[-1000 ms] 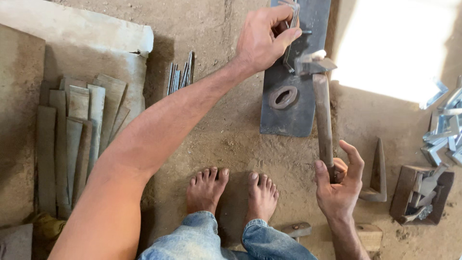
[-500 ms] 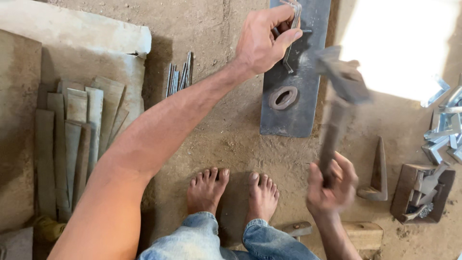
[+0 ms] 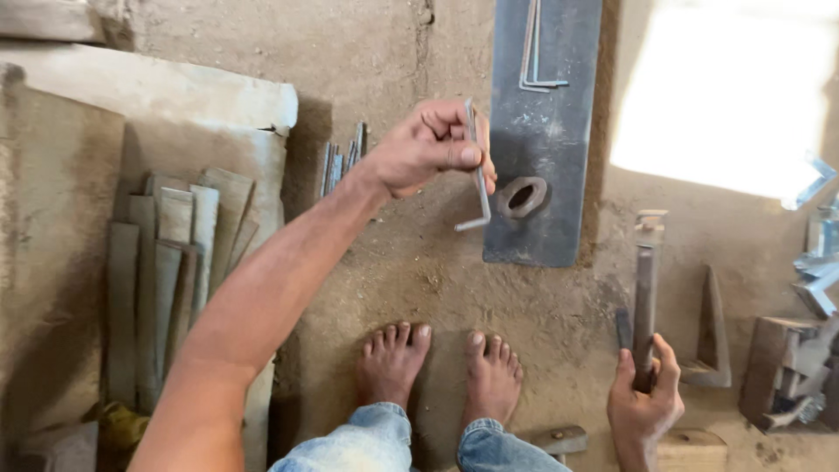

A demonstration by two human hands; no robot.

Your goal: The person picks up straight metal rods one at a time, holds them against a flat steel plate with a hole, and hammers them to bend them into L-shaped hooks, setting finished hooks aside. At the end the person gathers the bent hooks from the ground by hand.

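Head view: left hand [image 3: 428, 149] pinched a bent metal rod [image 3: 478, 179] at ten o'clock of the steel plate's [image 3: 542, 157] ring; right hand [image 3: 645, 404] gripped a hammer [image 3: 645, 297] at five o'clock.

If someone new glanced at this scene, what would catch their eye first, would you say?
Probably the left hand at centre, pinching a bent rod above the dirt floor, just left of a dark steel plate bearing a ring. Next, the right hand at bottom right, gripping a hammer by its handle, head resting away from the bare feet.
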